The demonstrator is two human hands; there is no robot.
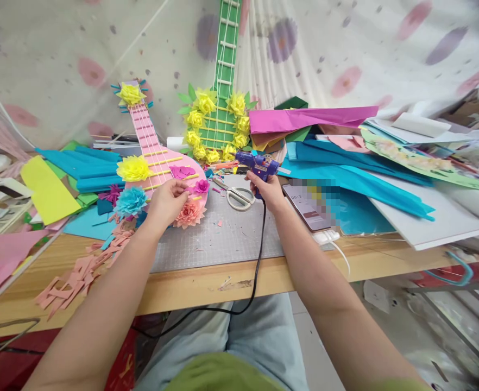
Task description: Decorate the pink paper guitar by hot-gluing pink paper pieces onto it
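Both hands are seen in the head view, reaching forward over the worktop (166, 293). A blue glue gun (266, 167) is gripped by the right hand (267, 187), its nozzle pointed toward the left, and its black cord (259, 255) is draped over the worktop's front edge. The fingers of the left hand (169, 200) are drawn close together over the body of a pink paper guitar (164, 176); whether anything is pinched between them cannot be told.

The pink guitar is placed left of centre, its neck directed toward the patterned curtain (142, 43) behind. Its body is edged by a yellow flower (133, 168), a blue flower (130, 202) and a coral flower (189, 215), while a small magenta flower (201, 187) is seen just beside the left fingertips. Behind it, a green guitar (223, 114) is stood upright, its body ringed with yellow roses (199, 118).

Between the guitar and the glue gun, scissors (239, 196) are laid on a grey cutting mat (219, 244). A phone (307, 209) is set to the right, near folded blue paper (361, 182). Peach paper strips (74, 279) are scattered at the left.
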